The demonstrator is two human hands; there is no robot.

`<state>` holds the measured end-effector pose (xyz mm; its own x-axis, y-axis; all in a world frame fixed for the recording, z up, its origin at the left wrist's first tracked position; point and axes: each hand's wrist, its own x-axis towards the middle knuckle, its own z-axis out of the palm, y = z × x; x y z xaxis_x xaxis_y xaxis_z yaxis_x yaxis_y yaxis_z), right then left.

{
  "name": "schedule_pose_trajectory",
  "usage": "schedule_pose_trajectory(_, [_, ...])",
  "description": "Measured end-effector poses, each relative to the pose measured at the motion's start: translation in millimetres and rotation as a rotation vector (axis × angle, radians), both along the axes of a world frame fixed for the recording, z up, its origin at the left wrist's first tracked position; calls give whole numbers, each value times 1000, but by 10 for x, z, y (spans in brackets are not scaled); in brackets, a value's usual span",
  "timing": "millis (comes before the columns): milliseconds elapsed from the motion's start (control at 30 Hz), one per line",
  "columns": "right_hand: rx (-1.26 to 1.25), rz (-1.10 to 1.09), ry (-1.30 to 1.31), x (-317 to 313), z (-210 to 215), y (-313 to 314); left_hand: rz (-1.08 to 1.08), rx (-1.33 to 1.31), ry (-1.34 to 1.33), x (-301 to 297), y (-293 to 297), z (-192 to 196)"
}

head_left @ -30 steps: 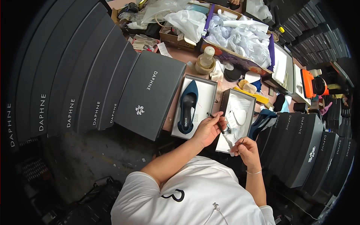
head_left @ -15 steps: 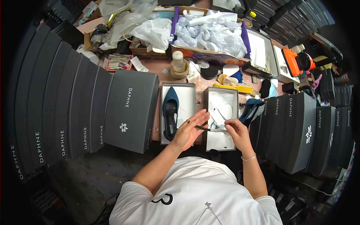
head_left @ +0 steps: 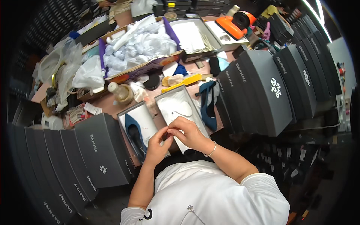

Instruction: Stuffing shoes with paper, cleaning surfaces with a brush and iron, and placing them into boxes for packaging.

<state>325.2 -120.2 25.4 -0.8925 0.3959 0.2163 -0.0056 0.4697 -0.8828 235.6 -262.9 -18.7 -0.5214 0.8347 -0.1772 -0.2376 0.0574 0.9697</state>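
My left hand (head_left: pixel 158 146) and my right hand (head_left: pixel 190 135) meet over the near part of an open shoebox (head_left: pixel 204 132) lined with white paper (head_left: pixel 183 109). Both are closed, fingertips pinched together; whatever lies between them is hidden by the fingers. Just left, a teal pointed shoe (head_left: pixel 132 123) rests in the open shoebox base (head_left: pixel 120 119), partly covered by my left hand. A second teal shoe (head_left: pixel 208 112) with white stuffing is beyond my right hand, beside the lined box.
Dark grey shoeboxes stand in rows on the left (head_left: pixel 98 150) and right (head_left: pixel 262 90). Farther back are a purple-edged carton (head_left: pixel 171 34) of crumpled white paper, an orange tool (head_left: pixel 234 26), a yellow-handled brush (head_left: pixel 187 80) and a jar (head_left: pixel 122 93).
The view has turned and shifted. My left hand was open with a thin dark strip beside it, and my right pinched near a white tag; now both are closed together, strip and tag out of sight.
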Motion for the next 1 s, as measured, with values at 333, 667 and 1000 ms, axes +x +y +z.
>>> schedule_pose_trajectory(333, [-690, -223, -56, 396, -127, 90, -33, 55, -580, 142, 284, 27])
schedule_pose_trajectory(667, [-610, -186, -89, 485, -357, 76, 156, 113, -518, 258, 456, 27])
schedule_pose_trajectory(1000, [-783, -106, -184, 238, -382, -113, 282, 114, -251, 468, 153, -133])
